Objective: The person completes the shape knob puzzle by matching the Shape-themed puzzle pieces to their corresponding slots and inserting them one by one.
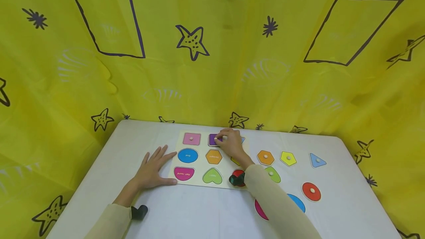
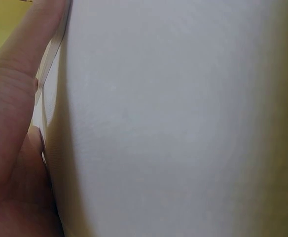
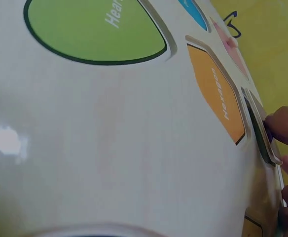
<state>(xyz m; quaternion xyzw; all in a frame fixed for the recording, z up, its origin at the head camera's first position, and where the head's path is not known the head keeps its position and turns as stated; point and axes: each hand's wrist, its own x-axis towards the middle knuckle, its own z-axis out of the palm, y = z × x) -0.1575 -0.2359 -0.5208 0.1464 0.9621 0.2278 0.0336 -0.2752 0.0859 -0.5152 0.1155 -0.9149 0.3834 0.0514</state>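
A cream shape puzzle board point(image 1: 200, 165) lies on the white table. At its far middle recess, my right hand point(image 1: 233, 145) pinches the knob of a purple four-sided piece point(image 1: 211, 140). The right wrist view shows this piece point(image 3: 264, 129) tilted, one edge raised over its recess. My left hand point(image 1: 151, 170) is spread flat on the table by the board's left side, thumb at the near corner and index finger at the edge. The pink rectangle piece point(image 1: 191, 139) sits in the far left recess. Bare recesses include the blue oval point(image 1: 187, 155), orange hexagon point(image 1: 214, 156) and green heart point(image 1: 212, 176).
Right of the board lie loose knobbed pieces: an orange hexagon point(image 1: 265, 157), yellow pentagon point(image 1: 288, 158), blue triangle point(image 1: 317, 160), green heart point(image 1: 274, 174) and red circle point(image 1: 311, 191). My right sleeve point(image 1: 277, 204) partly covers a blue piece point(image 1: 297, 203) and a magenta piece point(image 1: 260, 210). A yellow curtain point(image 1: 225, 65) hangs behind.
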